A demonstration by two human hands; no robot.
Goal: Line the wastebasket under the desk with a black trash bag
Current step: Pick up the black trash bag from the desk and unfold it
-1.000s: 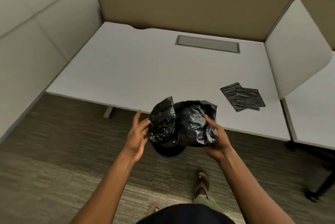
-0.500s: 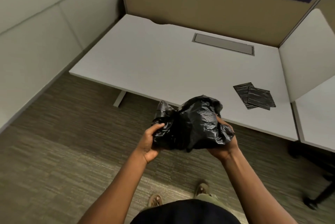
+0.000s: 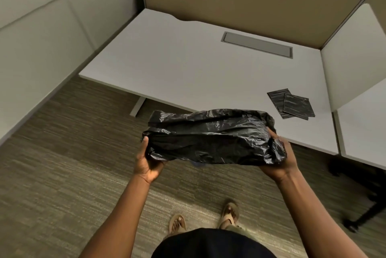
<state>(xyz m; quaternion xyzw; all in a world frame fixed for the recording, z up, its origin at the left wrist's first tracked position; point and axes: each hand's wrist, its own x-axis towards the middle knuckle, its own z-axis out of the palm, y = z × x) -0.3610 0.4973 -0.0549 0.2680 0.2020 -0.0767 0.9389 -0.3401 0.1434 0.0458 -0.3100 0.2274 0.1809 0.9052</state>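
Note:
A crinkled black trash bag (image 3: 213, 136) is stretched wide between both hands, in front of the near edge of the white desk (image 3: 188, 65). My left hand (image 3: 148, 159) grips its left end and my right hand (image 3: 279, 159) grips its right end. A small bluish patch shows just under the bag's lower edge; I cannot tell what it is. No wastebasket is visible in this view.
Two folded black bags (image 3: 292, 104) lie on the desk near its right front corner. A grey cable hatch (image 3: 258, 44) sits at the back. Partition walls enclose the desk. A chair base (image 3: 365, 205) stands at the right. My sandalled feet (image 3: 228, 212) stand on carpet.
The hands have moved apart, pulling the bunched bag out wide. The view has shifted left and tilted, showing more floor.

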